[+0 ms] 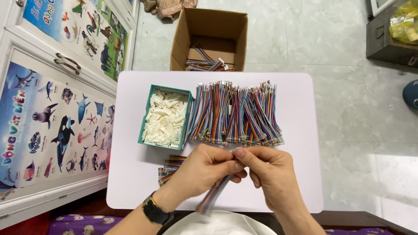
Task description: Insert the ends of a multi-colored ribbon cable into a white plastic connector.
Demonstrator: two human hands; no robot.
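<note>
My left hand [204, 169] and my right hand [267, 172] meet over the near part of a white table [300, 130]. Together they pinch the top end of a flat multicoloured ribbon cable [214, 195] that hangs down toward me. A black watch sits on my left wrist. Just beyond my hands lies a wide row of the same striped cables [235, 113]. To its left stands a teal box [146, 117] filled with small white plastic connectors [165, 117]. A few more cables [170, 167] lie under my left hand.
An open cardboard box [211, 39] with cables inside stands on the tiled floor beyond the table. White cabinets with animal posters [52, 117] run along the left. A white bowl rim [217, 224] shows at the bottom edge.
</note>
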